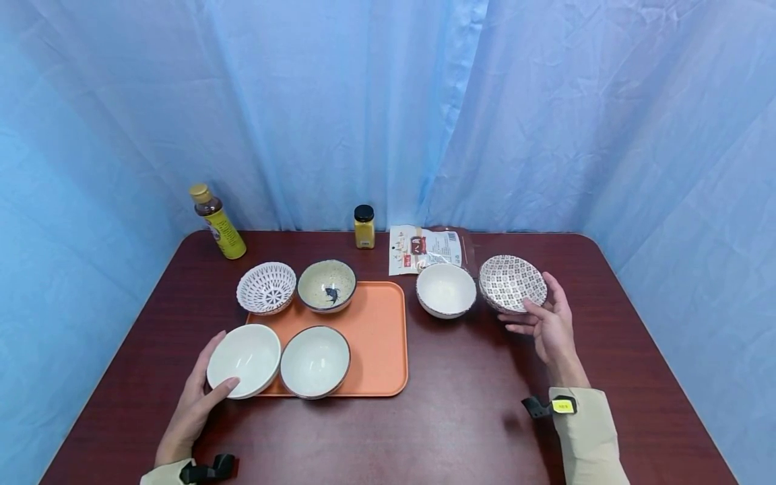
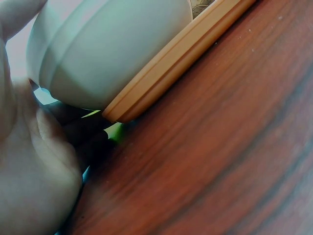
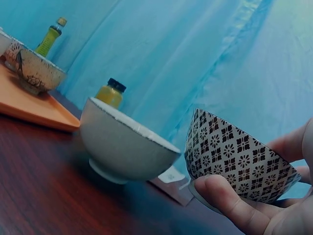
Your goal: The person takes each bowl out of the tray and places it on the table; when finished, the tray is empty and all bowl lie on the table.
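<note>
Gripping one patterned bowl, tilted, at right of the head frame, was the right hand, thumb and fingers closed upon it. Left hand, lower left: partly open, it held one plain white bowl, thumb at rim, at the lower-left corner of one orange tray. One brown-rimmed bowl sat just beside, lower centre.

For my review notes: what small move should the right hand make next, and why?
Probably settle the patterned bowl level on the table before the right hand lets go: the hand grips its side, whether it touches the table is unclear, and the neighbouring bowl stands close.
</note>
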Demonstrator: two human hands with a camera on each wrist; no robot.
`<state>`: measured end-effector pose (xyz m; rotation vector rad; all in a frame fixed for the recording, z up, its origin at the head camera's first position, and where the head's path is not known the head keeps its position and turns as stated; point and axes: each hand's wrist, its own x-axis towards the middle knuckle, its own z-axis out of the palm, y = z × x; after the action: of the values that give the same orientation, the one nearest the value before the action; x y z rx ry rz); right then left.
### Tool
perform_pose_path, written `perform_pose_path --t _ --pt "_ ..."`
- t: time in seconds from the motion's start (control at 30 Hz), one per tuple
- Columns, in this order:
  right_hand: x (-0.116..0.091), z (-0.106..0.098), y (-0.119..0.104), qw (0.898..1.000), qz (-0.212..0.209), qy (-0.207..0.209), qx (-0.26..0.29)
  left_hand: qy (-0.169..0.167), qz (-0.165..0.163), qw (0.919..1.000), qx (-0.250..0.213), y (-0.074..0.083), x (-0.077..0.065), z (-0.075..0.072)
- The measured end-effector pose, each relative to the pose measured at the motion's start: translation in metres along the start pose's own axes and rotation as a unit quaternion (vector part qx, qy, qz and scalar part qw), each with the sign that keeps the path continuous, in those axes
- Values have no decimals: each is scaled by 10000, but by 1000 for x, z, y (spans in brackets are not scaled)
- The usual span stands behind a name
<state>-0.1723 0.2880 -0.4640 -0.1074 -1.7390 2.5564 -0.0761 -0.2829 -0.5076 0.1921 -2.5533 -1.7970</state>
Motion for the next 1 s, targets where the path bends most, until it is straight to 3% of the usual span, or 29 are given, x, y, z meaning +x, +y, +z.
perform_pose_path --t 0.43,1.0 --pt "4 -5 11 9983 402 313 -273 17 60 10000 -13 0 0 0" --pt "8 -8 19 9961 539 448 -538 11 186 9998 -1 -2 1 0"
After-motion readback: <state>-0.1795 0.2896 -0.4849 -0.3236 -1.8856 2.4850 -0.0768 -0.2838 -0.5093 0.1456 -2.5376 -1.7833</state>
